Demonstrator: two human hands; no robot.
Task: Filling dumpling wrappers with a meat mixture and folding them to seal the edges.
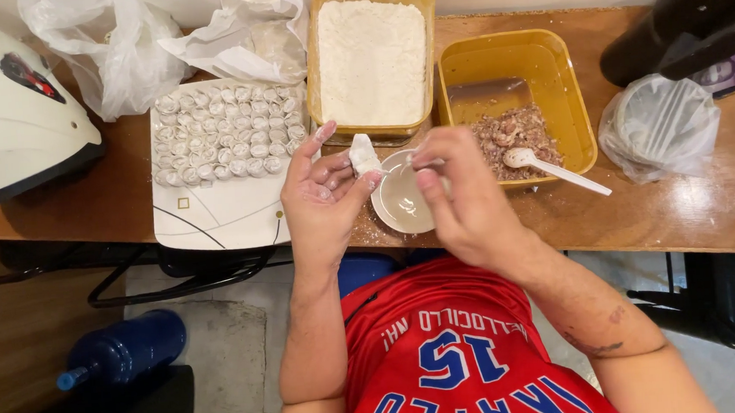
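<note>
A dumpling is pinched in the left hand; the right hand, loosely curled and empty, is held over a bowl.

Home kitchen prep spot: wooden table, flour tub at 12 o'clock, dumpling tray at 10.

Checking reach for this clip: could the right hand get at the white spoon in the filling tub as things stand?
Probably yes. The right hand is over the small bowl, next to the tub. The spoon has its handle lying over the tub's near rim, pointing away from the hand, with nothing on it. The hand looks empty, though its fingers are curled.
</note>
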